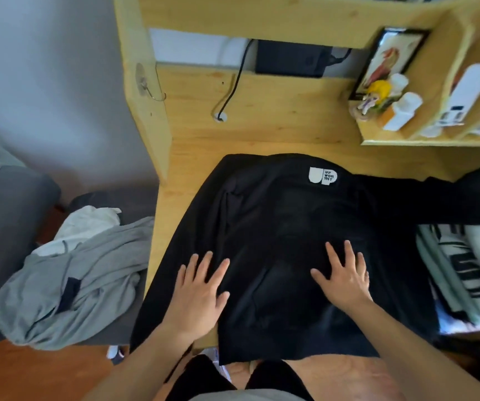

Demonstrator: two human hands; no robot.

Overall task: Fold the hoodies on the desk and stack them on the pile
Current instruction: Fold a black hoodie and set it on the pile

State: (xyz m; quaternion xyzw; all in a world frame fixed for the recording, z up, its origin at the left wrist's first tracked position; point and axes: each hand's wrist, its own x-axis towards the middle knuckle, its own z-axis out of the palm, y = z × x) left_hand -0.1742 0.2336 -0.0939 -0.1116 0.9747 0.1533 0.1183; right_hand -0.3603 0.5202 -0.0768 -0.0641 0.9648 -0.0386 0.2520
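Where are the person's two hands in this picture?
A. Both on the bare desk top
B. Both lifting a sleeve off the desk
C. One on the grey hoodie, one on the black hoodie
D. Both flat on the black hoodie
D: the left hand and the right hand both lie palm down, with straight spread fingers, on the black hoodie spread over the desk.

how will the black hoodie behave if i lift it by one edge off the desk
Probably floppy: the black hoodie lies draped flat with soft creases, its hem hanging over the desk edge. It likely won't slide much, since both hands, left hand and right hand, press it flat. The sleeve stretched rightward would likely trail.
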